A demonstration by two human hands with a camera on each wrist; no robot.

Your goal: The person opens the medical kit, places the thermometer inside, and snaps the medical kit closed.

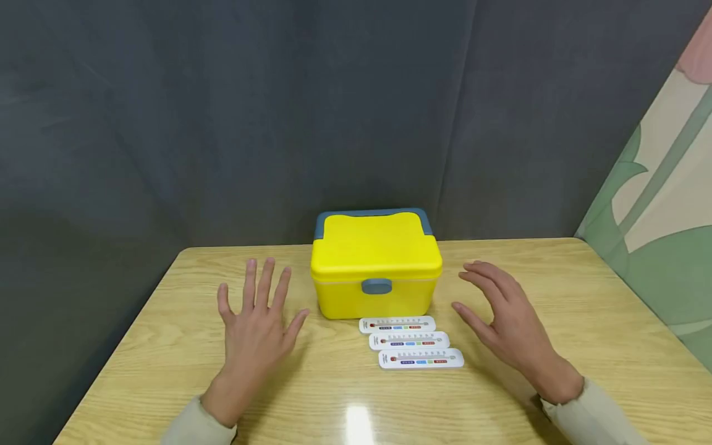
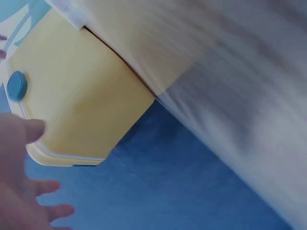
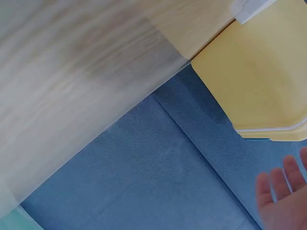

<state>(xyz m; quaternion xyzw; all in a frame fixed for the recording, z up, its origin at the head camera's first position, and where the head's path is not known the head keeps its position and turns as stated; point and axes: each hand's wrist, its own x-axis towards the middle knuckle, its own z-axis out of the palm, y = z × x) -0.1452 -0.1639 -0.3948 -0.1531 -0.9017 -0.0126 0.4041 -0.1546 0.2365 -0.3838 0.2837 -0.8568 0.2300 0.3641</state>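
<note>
A yellow box (image 1: pixel 376 253) with a blue-grey handle and latch (image 1: pixel 376 286) stands on the table with its lid down. In front of it lie three white thermometers, a back one (image 1: pixel 397 325), a middle one (image 1: pixel 409 340) and a front one (image 1: pixel 421 358), staggered in a stack of rows. My left hand (image 1: pixel 257 337) hovers left of the box, fingers spread, touching nothing. On the other side my right hand (image 1: pixel 514 327) is held apart from box and thermometers, its fingers loosely bent and holding nothing. Both wrist views show the box's yellow side near the fingers.
The wood-grain table (image 1: pixel 167 346) ends at a dark curtain (image 1: pixel 334 111) just behind the box. A panel with a leaf and flower pattern (image 1: pixel 667 216) borders the right side. Light glares off the table near its front.
</note>
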